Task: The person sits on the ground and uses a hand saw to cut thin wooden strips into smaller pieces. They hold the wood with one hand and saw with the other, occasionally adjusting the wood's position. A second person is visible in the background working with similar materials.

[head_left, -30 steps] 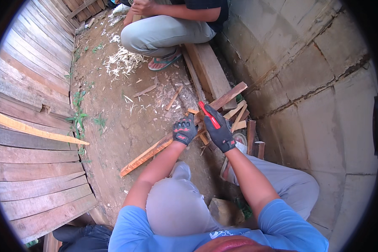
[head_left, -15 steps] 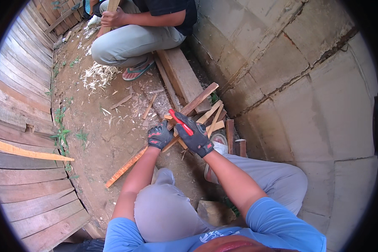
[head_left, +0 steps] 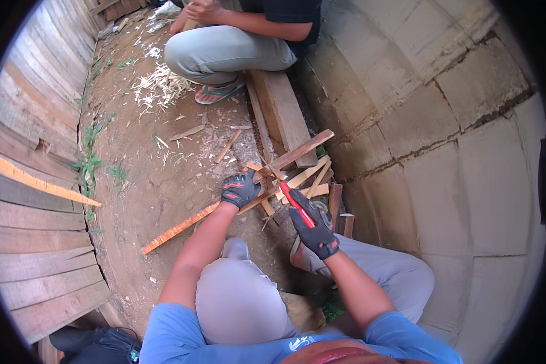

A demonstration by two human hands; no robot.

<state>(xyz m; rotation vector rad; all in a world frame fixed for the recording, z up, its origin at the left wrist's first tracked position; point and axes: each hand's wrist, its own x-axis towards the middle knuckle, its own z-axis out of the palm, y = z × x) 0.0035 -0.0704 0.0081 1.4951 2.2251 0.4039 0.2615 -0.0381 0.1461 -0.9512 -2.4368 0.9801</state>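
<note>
A long wooden strip [head_left: 179, 229] slants across the ground in front of me, pale orange at its near left end and browner toward its far right end. My left hand [head_left: 241, 187], in a black and red glove, is closed around its middle. In my gloved right hand [head_left: 313, 227] is a slim red-handled tool [head_left: 297, 203]. Its front end reaches the strip just right of my left hand; the exact shape of its tip is hard to make out. The strip's far part rests across a thick timber beam [head_left: 292, 124].
Cut wood pieces [head_left: 312, 182] lie beyond my right hand. Another person [head_left: 230, 51] squats on the beam, near pale shavings [head_left: 162, 88]. A block wall [head_left: 400, 182] stands right and a plank fence [head_left: 36, 200] left, with an orange strip [head_left: 39, 179] by it.
My right hand has moved right and nearer to me with the red-handled tool, away from my left hand, which keeps its grip. The whole view has shifted slightly.
</note>
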